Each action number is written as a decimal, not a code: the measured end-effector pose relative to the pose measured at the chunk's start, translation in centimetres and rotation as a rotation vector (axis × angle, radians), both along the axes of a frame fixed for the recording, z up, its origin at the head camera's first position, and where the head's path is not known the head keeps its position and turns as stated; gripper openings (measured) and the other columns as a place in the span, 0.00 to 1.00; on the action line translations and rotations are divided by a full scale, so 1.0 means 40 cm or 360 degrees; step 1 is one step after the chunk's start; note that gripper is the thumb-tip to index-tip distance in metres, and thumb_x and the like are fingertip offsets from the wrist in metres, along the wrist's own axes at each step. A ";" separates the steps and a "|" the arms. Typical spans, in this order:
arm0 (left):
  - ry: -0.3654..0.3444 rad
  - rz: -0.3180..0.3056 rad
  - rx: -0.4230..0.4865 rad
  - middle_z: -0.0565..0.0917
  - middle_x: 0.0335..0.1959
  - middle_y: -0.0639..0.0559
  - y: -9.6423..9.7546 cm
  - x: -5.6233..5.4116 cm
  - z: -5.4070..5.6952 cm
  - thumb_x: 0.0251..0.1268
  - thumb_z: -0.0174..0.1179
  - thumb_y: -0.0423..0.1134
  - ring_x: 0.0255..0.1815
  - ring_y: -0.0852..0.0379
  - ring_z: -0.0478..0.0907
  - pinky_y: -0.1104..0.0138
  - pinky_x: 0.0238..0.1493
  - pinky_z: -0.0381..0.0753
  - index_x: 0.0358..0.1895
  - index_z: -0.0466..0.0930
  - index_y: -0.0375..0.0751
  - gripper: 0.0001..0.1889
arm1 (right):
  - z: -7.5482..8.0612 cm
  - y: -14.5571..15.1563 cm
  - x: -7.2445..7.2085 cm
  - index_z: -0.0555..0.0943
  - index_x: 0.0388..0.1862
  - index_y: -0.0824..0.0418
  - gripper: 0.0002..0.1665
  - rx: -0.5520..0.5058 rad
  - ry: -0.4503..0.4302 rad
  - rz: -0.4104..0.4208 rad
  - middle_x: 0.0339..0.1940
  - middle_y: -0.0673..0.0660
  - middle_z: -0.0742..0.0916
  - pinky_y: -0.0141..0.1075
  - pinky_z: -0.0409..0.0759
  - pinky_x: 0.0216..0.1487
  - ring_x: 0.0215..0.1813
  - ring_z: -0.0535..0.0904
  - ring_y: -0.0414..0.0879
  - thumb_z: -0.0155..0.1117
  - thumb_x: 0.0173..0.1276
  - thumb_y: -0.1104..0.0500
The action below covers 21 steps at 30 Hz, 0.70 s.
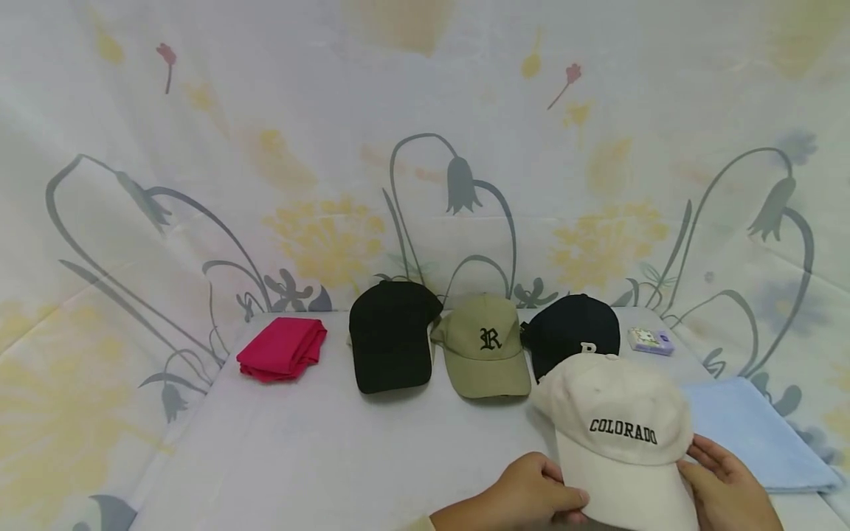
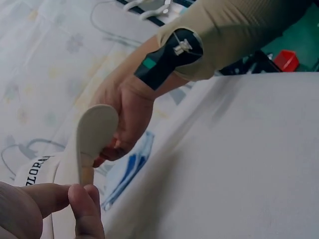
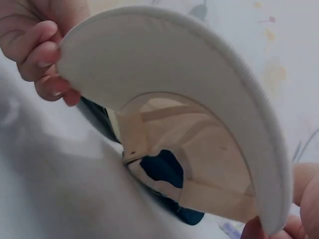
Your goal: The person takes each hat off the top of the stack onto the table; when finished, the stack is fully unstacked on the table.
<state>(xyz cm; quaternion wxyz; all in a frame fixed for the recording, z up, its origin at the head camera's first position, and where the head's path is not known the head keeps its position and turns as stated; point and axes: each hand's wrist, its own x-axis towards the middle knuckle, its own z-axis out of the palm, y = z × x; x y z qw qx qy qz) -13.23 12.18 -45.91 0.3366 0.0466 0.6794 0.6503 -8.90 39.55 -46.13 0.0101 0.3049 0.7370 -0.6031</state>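
Note:
A cream baseball cap [image 1: 620, 413] lettered COLORADO is held up at the near right of the table, its brim toward me. The left hand [image 1: 534, 490] pinches the brim's left edge between thumb and fingers. On the other side the right hand [image 1: 727, 483] grips the cap where the brim meets the crown. In the right wrist view the underside of the brim [image 3: 149, 55] and the hollow inside show. Just behind the cream cap is a dark navy cap [image 1: 574, 328], partly hidden. To its left sit an olive cap [image 1: 488, 346] with an R and a black cap [image 1: 392, 335].
A folded red cloth [image 1: 282, 346] lies at the back left. At the back right is a small purple-and-white packet [image 1: 651, 341], and a light blue cloth [image 1: 750, 435] lies by the right edge. Behind the white table [image 1: 319, 457] hangs a flower-patterned curtain [image 1: 332, 133].

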 end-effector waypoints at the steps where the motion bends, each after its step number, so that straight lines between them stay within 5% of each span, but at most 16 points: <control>1: 0.0016 0.0017 -0.0030 0.83 0.26 0.45 0.007 -0.003 -0.005 0.59 0.74 0.27 0.26 0.60 0.88 0.77 0.27 0.81 0.29 0.75 0.39 0.13 | -0.001 0.003 -0.008 0.34 0.85 0.68 0.48 -0.0019 -0.0002 0.0038 0.86 0.72 0.45 0.21 0.78 0.39 0.76 0.69 0.55 0.50 0.84 0.55; 3: 0.0054 0.0049 -0.0075 0.81 0.27 0.45 0.019 -0.011 -0.016 0.59 0.74 0.27 0.26 0.60 0.87 0.77 0.26 0.79 0.30 0.73 0.39 0.15 | -0.004 0.003 -0.027 0.32 0.85 0.69 0.48 -0.0094 0.0020 0.0050 0.86 0.72 0.42 0.20 0.77 0.39 0.84 0.47 0.67 0.49 0.84 0.58; 5: 0.0094 0.0082 -0.0114 0.80 0.27 0.47 0.029 -0.019 -0.023 0.59 0.74 0.27 0.25 0.61 0.86 0.76 0.25 0.77 0.31 0.71 0.40 0.16 | -0.009 0.004 -0.044 0.31 0.85 0.69 0.47 -0.0156 0.0051 0.0054 0.86 0.71 0.41 0.20 0.78 0.44 0.85 0.44 0.66 0.48 0.84 0.60; 10: 0.0285 0.0135 -0.0258 0.80 0.21 0.52 0.049 -0.039 -0.039 0.56 0.77 0.30 0.22 0.64 0.80 0.74 0.24 0.71 0.33 0.72 0.40 0.18 | -0.021 0.010 -0.078 0.31 0.85 0.67 0.47 -0.0196 0.0086 0.0086 0.86 0.70 0.44 0.17 0.76 0.48 0.84 0.48 0.59 0.48 0.85 0.59; 13: 0.0444 0.0110 -0.0347 0.78 0.21 0.55 0.051 -0.049 -0.048 0.55 0.78 0.33 0.23 0.65 0.74 0.72 0.26 0.71 0.35 0.74 0.41 0.17 | -0.031 0.016 -0.094 0.33 0.85 0.69 0.47 -0.0197 0.0115 0.0089 0.86 0.70 0.46 0.15 0.74 0.45 0.78 0.61 0.49 0.50 0.83 0.60; 15: 0.0554 0.0088 -0.0411 0.76 0.23 0.57 0.050 -0.053 -0.053 0.55 0.78 0.35 0.26 0.64 0.70 0.71 0.30 0.72 0.36 0.77 0.40 0.16 | -0.039 0.019 -0.103 0.36 0.85 0.71 0.47 -0.0166 0.0143 0.0047 0.84 0.72 0.52 0.17 0.76 0.45 0.64 0.73 0.36 0.52 0.82 0.62; 17: 0.0593 0.0095 -0.0405 0.74 0.26 0.59 0.050 -0.052 -0.057 0.54 0.78 0.35 0.28 0.65 0.70 0.71 0.34 0.74 0.38 0.79 0.39 0.15 | -0.044 0.021 -0.111 0.41 0.85 0.72 0.46 -0.0124 0.0165 -0.0020 0.79 0.70 0.63 0.19 0.78 0.46 0.49 0.74 0.23 0.54 0.80 0.64; 21: 0.0553 0.0097 -0.0353 0.75 0.29 0.60 0.049 -0.049 -0.063 0.54 0.76 0.32 0.32 0.66 0.71 0.70 0.40 0.77 0.43 0.83 0.38 0.14 | -0.050 0.025 -0.120 0.46 0.84 0.73 0.45 -0.0023 0.0169 -0.0071 0.74 0.71 0.69 0.21 0.80 0.44 0.40 0.73 0.19 0.57 0.79 0.65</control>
